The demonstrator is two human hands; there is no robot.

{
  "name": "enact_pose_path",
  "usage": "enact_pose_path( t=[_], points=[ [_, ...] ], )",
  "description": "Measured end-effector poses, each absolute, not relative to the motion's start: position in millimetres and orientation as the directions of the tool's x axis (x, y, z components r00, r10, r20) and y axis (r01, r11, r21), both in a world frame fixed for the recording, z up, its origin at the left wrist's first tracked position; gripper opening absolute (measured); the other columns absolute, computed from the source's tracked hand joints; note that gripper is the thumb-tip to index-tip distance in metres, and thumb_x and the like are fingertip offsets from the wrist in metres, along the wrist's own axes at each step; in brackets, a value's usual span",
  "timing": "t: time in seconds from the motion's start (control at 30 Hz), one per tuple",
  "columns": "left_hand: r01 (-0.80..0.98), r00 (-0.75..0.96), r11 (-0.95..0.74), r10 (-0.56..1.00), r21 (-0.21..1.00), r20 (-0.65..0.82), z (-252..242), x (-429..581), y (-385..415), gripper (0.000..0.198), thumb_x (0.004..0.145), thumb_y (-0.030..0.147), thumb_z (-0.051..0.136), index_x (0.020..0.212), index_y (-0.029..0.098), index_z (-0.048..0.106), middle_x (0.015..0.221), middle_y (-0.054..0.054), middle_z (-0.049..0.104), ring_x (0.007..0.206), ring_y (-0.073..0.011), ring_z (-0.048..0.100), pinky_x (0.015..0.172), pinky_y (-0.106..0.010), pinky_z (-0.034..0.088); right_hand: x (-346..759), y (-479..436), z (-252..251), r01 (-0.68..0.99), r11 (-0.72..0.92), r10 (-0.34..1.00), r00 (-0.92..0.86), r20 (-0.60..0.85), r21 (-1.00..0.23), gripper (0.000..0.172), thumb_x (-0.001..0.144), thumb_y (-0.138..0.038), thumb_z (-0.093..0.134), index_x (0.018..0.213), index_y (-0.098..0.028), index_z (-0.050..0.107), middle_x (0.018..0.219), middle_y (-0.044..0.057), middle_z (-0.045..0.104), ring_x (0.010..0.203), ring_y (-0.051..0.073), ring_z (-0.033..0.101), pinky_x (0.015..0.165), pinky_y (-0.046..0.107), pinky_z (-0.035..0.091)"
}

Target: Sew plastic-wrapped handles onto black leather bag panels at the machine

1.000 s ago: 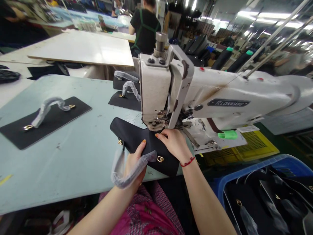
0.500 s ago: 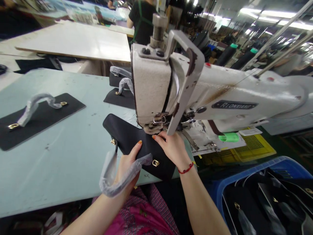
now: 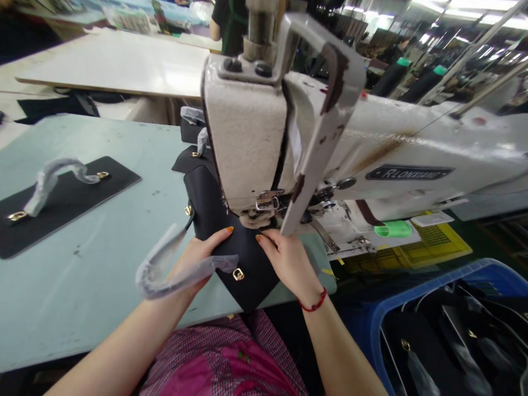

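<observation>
A black bag panel point(image 3: 251, 261) lies aslant on the table beneath the head of the sewing machine point(image 3: 247, 137). Its plastic-wrapped handle point(image 3: 152, 280) arches over my left wrist, joined to the panel by gold rings. My left hand point(image 3: 196, 256) grips the panel's left side, thumb on top and fingers hidden underneath. Close to the presser foot, my right hand point(image 3: 284, 258) pinches the right edge with thumb and forefinger. The needle is hidden behind the machine head and its guard bar.
Another panel with a wrapped handle point(image 3: 61, 198) lies at the left of the pale green table point(image 3: 103, 297); more sit behind the machine. A blue basket point(image 3: 375, 330) of similar panels stands at the lower right, near a yellow crate point(image 3: 437, 247). A person point(image 3: 235, 27) stands beyond.
The panel has turned clockwise and now lies more steeply under the machine. My left hand has shifted left with the handle; my right hand remains by the presser foot. The view has moved slightly closer.
</observation>
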State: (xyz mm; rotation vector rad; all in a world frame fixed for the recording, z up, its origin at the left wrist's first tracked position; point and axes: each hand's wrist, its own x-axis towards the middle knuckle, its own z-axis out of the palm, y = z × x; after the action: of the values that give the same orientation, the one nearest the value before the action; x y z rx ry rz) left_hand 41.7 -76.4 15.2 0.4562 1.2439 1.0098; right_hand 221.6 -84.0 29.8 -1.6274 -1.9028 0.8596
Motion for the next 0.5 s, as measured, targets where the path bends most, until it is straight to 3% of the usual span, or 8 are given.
enact_pose_path(
  t=[0.17, 0.37, 0.5],
  points=[
    [-0.290, 0.106, 0.533, 0.843, 0.795, -0.527, 19, 22, -56, 0.047, 0.064, 0.021, 0.080, 0.109, 0.011, 0.070, 0.096, -0.009, 0.077, 0.091, -0.0313, 0.072, 0.075, -0.034, 0.061, 216, -90, 18, 0.527, 0.070, 0.988, -0.155, -0.015, -0.847, 0.028, 0.097, -0.029, 0.048, 0.080, -0.016, 0.066, 0.070, 0.000, 0.061, 0.066, 0.012, 0.054, 0.061, 0.022, 0.034],
    [-0.197, 0.241, 0.498, 0.859, 0.844, -0.451, 5, 2, -27, 0.050, 0.060, 0.026, 0.086, 0.106, 0.014, 0.073, 0.111, -0.013, 0.074, 0.100, -0.0329, 0.070, 0.089, -0.042, 0.058, 205, -94, 7, 0.396, 0.028, 0.996, -0.094, -0.010, -0.918, 0.033, 0.096, -0.034, 0.048, 0.072, -0.014, 0.060, 0.061, -0.003, 0.045, 0.060, 0.010, 0.039, 0.056, 0.022, 0.029],
    [-0.188, 0.295, 0.490, 0.855, 0.851, -0.427, 14, -1, -12, 0.049, 0.053, 0.021, 0.087, 0.101, 0.020, 0.076, 0.098, -0.009, 0.077, 0.093, -0.0331, 0.072, 0.082, -0.043, 0.060, 199, -97, -2, 0.296, 0.007, 0.996, -0.085, -0.019, -0.955, 0.034, 0.096, -0.035, 0.047, 0.070, -0.015, 0.055, 0.063, -0.003, 0.043, 0.062, 0.010, 0.037, 0.058, 0.022, 0.032]
  ],
)
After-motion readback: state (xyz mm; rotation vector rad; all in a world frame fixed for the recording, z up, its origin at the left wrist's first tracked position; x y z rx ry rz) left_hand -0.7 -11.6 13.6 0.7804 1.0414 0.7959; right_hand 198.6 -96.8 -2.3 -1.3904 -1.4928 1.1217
